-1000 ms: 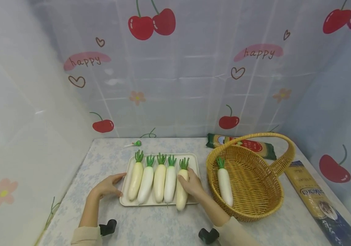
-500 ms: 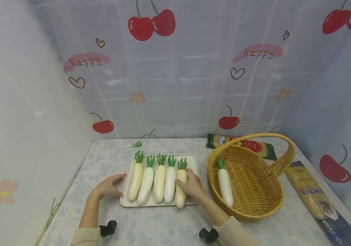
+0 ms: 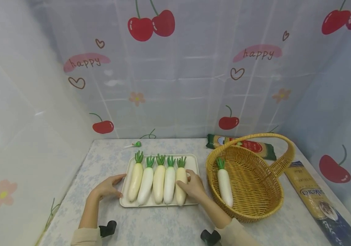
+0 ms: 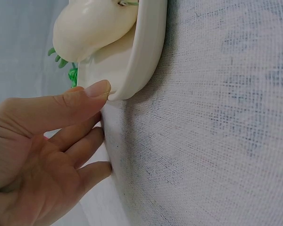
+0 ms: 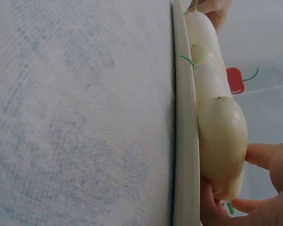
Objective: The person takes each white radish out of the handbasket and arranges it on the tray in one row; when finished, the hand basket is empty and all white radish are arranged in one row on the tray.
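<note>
A cream-white daikon radish (image 3: 180, 175) with green leaf stubs lies at the right end of a row of several such radishes on a white rectangular tray (image 3: 193, 162). My right hand (image 3: 195, 186) holds it from the right, the thumb on its near side and the fingers on its far side. In the right wrist view, thumb and fingers flank that radish (image 5: 222, 134) over the tray rim. At the tray's left edge rests my left hand (image 3: 108, 187), fingers spread. The left wrist view has its thumb touching the tray corner (image 4: 150, 52).
Right of the tray stands a woven basket (image 3: 249, 184) with a tall handle and one white radish (image 3: 225, 184) inside. Behind it lies a green-ended noodle packet (image 3: 269, 150). A long yellow and blue packet (image 3: 312, 194) lies farther right. A green lollipop (image 3: 137, 144) sits behind the tray.
My right hand has shifted the rightmost radish slightly left and back, so its lower end now overhangs the tray's front rim less. The left hand has stayed put.
</note>
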A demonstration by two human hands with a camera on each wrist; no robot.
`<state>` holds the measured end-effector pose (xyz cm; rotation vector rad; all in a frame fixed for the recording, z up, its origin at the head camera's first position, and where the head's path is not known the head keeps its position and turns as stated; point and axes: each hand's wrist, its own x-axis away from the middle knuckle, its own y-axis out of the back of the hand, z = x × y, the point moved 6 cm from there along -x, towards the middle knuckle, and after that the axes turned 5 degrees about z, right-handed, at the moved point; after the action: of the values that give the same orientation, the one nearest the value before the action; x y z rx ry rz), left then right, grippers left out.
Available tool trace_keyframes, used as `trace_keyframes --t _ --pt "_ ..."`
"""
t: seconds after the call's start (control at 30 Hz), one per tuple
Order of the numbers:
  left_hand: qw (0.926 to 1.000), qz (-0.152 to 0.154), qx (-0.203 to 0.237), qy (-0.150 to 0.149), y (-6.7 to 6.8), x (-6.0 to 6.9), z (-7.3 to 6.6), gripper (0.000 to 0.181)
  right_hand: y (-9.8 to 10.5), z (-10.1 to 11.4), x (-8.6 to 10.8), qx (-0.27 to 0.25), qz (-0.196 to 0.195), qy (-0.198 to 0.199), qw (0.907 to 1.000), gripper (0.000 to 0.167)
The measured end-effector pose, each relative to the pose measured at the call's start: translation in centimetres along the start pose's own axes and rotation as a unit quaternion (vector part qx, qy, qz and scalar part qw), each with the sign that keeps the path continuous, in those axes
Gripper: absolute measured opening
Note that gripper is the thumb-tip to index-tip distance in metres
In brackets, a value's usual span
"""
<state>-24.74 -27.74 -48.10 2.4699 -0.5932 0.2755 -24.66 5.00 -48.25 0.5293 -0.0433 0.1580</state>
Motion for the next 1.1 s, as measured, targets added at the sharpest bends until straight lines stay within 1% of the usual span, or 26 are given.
trace_keyframes --t 0.4,0.57,0.83,1.1 --pt "1.0000 0.001 0.005 -0.003 -0.01 0.05 -0.07 0.090 -0.37 0.14 -0.35 -0.014 0.022 0.022 0.9994 0.060" --pt "1.0000 0.002 0.008 -0.002 -0.06 0.02 0.03 0.091 -0.64 0.22 -0.27 -0.029 0.038 0.029 0.9984 0.062" --pt "1.0000 0.002 0.005 -0.004 -0.07 -0.01 0.02 0.092 -0.79 0.33 0.00 -0.056 0.058 0.027 0.9964 0.065" --pt "0.9999 0.001 -0.001 -0.010 0.02 -0.07 -0.04 0.093 -0.90 0.20 -0.12 -0.064 0.069 0.018 0.9954 0.065"
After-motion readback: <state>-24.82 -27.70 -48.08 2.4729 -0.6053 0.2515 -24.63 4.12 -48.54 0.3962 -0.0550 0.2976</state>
